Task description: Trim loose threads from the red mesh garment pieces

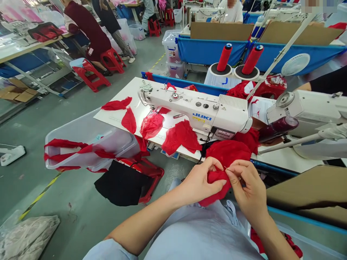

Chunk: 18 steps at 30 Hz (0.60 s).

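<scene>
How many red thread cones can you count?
2: the left cone on one round plate, the right cone on the neighbouring plate, both beyond the sewing machine. Others may be hidden.

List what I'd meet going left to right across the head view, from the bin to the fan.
Translucent plastic bin → lighter, sheer red fabric piece → left hand → right hand → small white round fan.
</scene>
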### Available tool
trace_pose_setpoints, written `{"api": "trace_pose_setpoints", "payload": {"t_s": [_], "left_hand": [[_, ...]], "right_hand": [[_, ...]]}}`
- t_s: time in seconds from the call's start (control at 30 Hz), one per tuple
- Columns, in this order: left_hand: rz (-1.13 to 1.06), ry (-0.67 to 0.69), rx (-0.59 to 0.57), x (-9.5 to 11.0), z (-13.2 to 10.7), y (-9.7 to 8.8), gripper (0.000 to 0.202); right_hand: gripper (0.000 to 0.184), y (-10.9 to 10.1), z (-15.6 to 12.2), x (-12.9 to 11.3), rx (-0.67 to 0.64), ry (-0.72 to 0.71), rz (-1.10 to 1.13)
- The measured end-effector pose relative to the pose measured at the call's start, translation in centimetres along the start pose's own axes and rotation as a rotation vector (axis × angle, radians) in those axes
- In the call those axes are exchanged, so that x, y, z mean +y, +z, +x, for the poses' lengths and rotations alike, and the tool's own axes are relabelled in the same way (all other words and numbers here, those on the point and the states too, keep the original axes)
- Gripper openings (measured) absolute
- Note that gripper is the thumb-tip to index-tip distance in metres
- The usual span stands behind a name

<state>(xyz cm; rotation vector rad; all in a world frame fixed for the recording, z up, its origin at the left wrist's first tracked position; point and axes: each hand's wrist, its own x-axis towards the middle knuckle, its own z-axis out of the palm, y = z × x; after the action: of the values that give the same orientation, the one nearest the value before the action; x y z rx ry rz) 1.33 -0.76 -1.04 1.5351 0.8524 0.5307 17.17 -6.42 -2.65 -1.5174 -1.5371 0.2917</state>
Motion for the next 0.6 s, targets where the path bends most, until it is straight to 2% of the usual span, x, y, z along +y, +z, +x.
{"api": "trace_pose_setpoints", "payload": {"t_s": [0.13, 0.2, 0.27, 0.47, 0.6], "left_hand": [[0.101, 0.070, -0.135, -0.8, 0.5, 0.2, 0.014], [0.199, 0.100, -0.146, -1.5, 0.7, 0.4, 0.014], [0.265, 0.118, -0.133, -2.1, 0.8, 0.6, 0.018], [0.265, 0.081, -0.165, -2.5, 1.1, 1.1, 0.012], [0.382, -0.021, -0.163, -2.5, 1.8, 1.3, 0.010]], "right_hand": [[0.014, 0.2, -0.1, -0.2, -0.006, -0.303, -0.150], [0.017, 0.6, -0.4, -0.4, -0.018, -0.454, -0.175], [0.017, 0.9, -0.7, -0.6, -0.019, -0.540, -0.190], [0.020, 0.9, -1.1, -1.2, -0.009, -0.574, -0.157], [0.019, 0.6, -1.0, -1.5, 0.007, -0.569, -0.148]]}}
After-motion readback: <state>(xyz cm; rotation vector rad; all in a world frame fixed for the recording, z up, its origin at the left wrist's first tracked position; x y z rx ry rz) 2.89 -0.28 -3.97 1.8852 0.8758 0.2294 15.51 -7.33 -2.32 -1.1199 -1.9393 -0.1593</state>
